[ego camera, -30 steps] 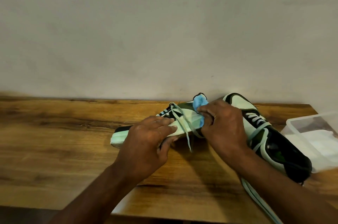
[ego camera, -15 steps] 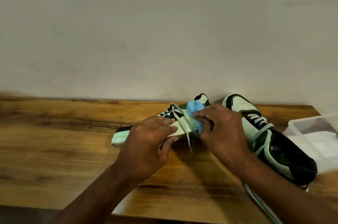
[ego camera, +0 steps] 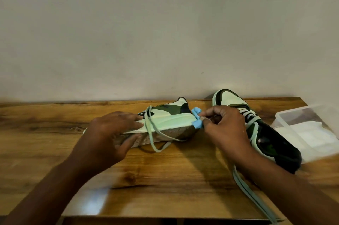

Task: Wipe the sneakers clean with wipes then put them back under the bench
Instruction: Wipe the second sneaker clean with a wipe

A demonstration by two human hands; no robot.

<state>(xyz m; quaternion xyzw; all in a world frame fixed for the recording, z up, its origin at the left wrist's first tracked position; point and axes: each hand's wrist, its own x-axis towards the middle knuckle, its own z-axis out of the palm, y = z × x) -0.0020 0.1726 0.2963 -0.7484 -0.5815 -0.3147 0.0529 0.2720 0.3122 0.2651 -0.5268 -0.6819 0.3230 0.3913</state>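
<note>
A green, black and mint sneaker [ego camera: 170, 119] lies on its side on the wooden bench top [ego camera: 165, 173], sole toward me. My left hand [ego camera: 111, 133] holds its front part, fingers on the mint midsole and thumb under the sole. My right hand [ego camera: 222, 129] pinches a crumpled blue wipe [ego camera: 196, 117] against the heel end of that midsole. The second sneaker [ego camera: 256, 129] stands upright to the right, partly behind my right hand, its laces trailing toward the front edge.
A clear plastic container [ego camera: 310, 129] holding white wipes sits at the bench's right end, blurred. A plain wall rises right behind the bench. The front edge of the bench runs along the bottom of the view.
My right hand has slid the blue wipe rightward along the midsole to the heel end. The sneaker has tipped so more of its sole faces me. My left hand keeps its hold.
</note>
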